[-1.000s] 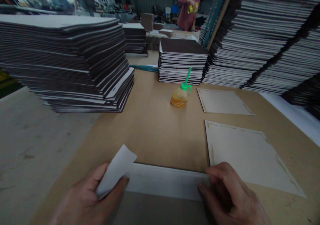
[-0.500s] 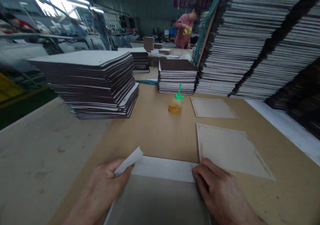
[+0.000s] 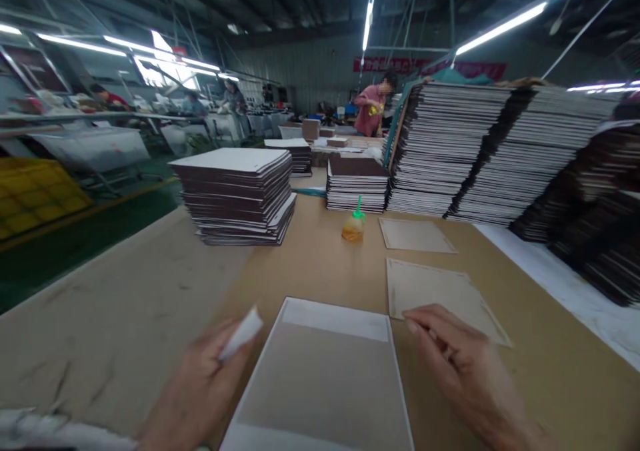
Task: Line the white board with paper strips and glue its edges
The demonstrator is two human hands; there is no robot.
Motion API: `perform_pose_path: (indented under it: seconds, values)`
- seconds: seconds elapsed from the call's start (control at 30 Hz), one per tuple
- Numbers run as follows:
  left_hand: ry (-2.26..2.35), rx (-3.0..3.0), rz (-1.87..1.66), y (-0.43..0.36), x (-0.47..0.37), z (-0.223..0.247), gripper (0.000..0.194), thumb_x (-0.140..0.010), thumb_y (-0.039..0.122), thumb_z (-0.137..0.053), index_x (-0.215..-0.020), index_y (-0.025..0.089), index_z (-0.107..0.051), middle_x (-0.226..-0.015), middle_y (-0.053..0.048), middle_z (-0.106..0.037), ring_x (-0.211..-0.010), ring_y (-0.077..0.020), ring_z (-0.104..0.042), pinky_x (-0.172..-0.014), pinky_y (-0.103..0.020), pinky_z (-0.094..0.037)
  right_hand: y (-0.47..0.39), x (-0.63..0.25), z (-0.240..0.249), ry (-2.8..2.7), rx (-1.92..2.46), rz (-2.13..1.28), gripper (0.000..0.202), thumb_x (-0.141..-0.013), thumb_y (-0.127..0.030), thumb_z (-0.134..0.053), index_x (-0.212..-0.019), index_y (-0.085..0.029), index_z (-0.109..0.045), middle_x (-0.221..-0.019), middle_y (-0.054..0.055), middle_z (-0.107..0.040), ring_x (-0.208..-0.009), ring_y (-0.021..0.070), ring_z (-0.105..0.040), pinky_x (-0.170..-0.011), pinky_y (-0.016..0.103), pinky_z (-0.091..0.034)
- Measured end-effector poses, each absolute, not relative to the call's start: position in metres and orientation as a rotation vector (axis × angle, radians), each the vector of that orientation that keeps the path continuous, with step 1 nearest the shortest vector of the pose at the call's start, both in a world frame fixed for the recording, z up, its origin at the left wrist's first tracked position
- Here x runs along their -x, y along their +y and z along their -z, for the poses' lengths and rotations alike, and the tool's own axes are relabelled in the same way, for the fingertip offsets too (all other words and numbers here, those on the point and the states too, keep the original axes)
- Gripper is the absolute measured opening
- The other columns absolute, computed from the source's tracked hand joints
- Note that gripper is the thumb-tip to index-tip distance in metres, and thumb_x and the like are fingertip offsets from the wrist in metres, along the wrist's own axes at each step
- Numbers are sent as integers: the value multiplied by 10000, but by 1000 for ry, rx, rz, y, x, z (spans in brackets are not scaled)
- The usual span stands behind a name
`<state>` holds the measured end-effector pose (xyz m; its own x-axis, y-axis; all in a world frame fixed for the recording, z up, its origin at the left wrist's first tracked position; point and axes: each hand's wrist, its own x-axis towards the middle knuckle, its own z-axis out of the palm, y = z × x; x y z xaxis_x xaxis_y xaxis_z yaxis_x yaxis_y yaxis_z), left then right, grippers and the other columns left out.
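Observation:
A grey-beige panel (image 3: 335, 384) with white edges lies on the brown board in front of me, a white strip (image 3: 335, 320) across its far end. To its left my left hand (image 3: 215, 364) holds a small piece of white paper (image 3: 243, 333) between thumb and fingers. My right hand (image 3: 450, 357) is right of the panel, thumb and forefinger pinched close together, near the corner of a beige panel (image 3: 435, 291); whether anything is between the fingertips is too small to tell. Farther off stands a squeeze bottle (image 3: 353, 229) with amber liquid and a green nozzle.
A tall stack of dark-edged boards (image 3: 245, 197) is at the left, a lower stack (image 3: 357, 184) at the middle back, and large piles (image 3: 440, 151) at the right. Another beige panel (image 3: 416, 235) lies beyond. A person in pink (image 3: 369, 107) stands in the background.
The view has tilted up. My right hand has come off the panel's far right corner and moved right. My left hand, still with the paper piece, has moved away from the panel's left edge.

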<state>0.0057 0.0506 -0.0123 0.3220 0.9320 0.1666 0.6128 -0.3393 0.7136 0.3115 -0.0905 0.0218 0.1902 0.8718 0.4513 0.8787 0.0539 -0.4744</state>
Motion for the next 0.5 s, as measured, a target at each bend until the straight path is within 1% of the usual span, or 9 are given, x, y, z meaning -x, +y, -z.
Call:
perform_pose_path:
  seconds: [0.03,0.07,0.13,0.17,0.27,0.33,0.4,0.5]
  values:
    - [1213,-2137,-713,43,-8,12,243,-873,333,-523,-1030,283,-701,-1039,12,-698,-986,-183,-637,-827,-217,-476,-88,-304,-18,-1751,1782,49,257,-972,-290,-429,-1058,-211,-658,-969,15,-695,-873,118,-653,-750,250,-576]
    - [1088,-2198,-643,37,-10,13,265,-869,261,-492,-1044,288,-689,-1028,14,-686,-980,-168,-632,-831,-214,-470,-85,-296,-14,-1871,1779,96,291,-975,-280,-410,-1096,-195,-660,-1053,40,-702,-964,151,-660,-834,312,-596]
    - [940,-2274,-547,28,-14,17,372,-834,150,-430,-1095,293,-653,-1048,13,-666,-989,-151,-626,-853,-221,-471,-76,-280,-8,-2105,1764,173,344,-969,-260,-393,-1186,-162,-641,-1219,84,-660,-1114,217,-629,-943,434,-580]
    - [917,-2302,-532,26,-15,20,416,-811,120,-412,-1119,289,-635,-1096,8,-657,-1016,-153,-622,-882,-234,-473,-70,-273,-5,-2203,1759,163,366,-966,-252,-391,-1237,-150,-615,-1291,93,-615,-1175,235,-596,-981,465,-556]
    - [971,-2371,-513,22,-15,29,494,-754,82,-407,-1164,271,-608,-1227,-12,-622,-1113,-179,-602,-973,-298,-476,-50,-256,-3,-2368,1772,-68,453,-968,-271,-386,-1392,-132,-467,-1457,92,-441,-1339,248,-436,-1102,487,-441]
    - [1022,-2393,-472,20,-13,33,506,-742,72,-412,-1167,262,-610,-1236,-22,-625,-1115,-188,-610,-970,-314,-495,-36,-248,-2,-2388,1763,-245,512,-974,-316,-380,-1443,-112,-378,-1513,101,-342,-1404,252,-326,-1161,490,-350]
    - [1053,-2403,-441,18,-12,37,515,-734,61,-420,-1170,251,-617,-1228,-28,-634,-1107,-183,-620,-958,-296,-510,-24,-242,1,-2398,1739,-365,557,-974,-351,-374,-1472,-107,-314,-1546,106,-268,-1437,253,-246,-1194,490,-280]
    - [1083,-2435,-455,16,-11,45,556,-701,38,-438,-1186,240,-620,-1235,-21,-637,-1134,-160,-612,-990,-258,-496,-11,-235,14,-2433,1700,-431,579,-965,-338,-359,-1493,-121,-263,-1573,87,-209,-1459,237,-183,-1219,480,-211]
